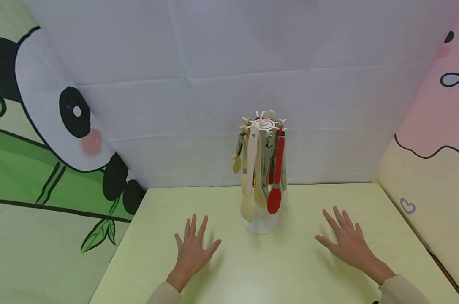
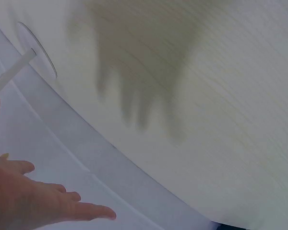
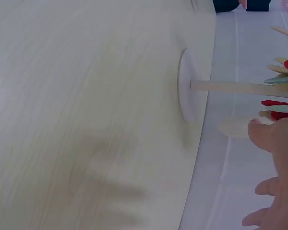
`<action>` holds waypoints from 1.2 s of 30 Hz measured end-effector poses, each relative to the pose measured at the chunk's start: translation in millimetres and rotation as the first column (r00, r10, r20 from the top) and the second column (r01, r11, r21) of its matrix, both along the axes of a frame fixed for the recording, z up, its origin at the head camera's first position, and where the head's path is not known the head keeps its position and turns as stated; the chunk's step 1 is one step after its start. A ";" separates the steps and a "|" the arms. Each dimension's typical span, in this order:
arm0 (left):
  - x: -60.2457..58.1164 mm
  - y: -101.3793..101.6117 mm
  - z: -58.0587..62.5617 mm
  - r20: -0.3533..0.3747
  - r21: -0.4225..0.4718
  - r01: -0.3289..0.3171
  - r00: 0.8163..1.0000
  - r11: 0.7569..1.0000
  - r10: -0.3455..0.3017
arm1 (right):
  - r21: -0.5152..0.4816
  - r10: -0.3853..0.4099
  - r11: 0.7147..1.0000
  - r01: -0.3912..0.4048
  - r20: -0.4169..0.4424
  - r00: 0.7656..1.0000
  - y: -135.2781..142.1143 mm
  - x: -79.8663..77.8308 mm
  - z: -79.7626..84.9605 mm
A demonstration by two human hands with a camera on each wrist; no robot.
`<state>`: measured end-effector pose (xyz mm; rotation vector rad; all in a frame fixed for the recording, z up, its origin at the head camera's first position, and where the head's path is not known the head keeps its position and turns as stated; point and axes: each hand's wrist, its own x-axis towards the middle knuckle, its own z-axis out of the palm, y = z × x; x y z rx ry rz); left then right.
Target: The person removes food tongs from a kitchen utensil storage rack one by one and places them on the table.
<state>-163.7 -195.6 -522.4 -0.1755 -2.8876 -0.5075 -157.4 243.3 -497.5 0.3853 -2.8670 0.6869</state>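
A white rotating-style utensil stand point(image 1: 260, 223) with a round base stands near the back of the table, hung all round with kitchen utensils. Toward the front hang a red spatula-like utensil point(image 1: 274, 198), a cream spoon point(image 1: 247, 207) and a yellow slotted turner point(image 1: 259, 196). My left hand point(image 1: 192, 253) is held over the table to the stand's left, fingers spread, holding nothing. On the other side my right hand point(image 1: 349, 245) is spread likewise, also with nothing in it. The stand's pole point(image 3: 235, 87) and base show beyond the thumb in the right wrist view.
The pale wooden table point(image 1: 267, 270) meets a white cloth backdrop point(image 1: 199, 126) right behind the stand. A panda-printed panel point(image 1: 50, 126) flanks the left side and a pink-and-cream printed panel point(image 1: 434, 139) the right. Both hands cast shadows on the tabletop.
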 end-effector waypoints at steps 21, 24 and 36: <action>-3.3 11.4 13.6 -0.009 0.425 -0.018 1.000 0.905 0.024 | -0.411 0.004 0.911 0.044 0.116 0.993 -5.8 4.3 36.1; -5.4 13.5 18.6 -0.022 0.538 0.017 1.000 0.843 -0.006 | -0.440 0.008 0.897 0.044 0.116 0.993 -6.1 3.5 36.6; -13.8 18.3 31.6 -0.004 0.743 0.038 0.999 0.669 -0.052 | -0.518 0.038 0.856 0.010 0.082 0.996 -9.6 1.9 53.0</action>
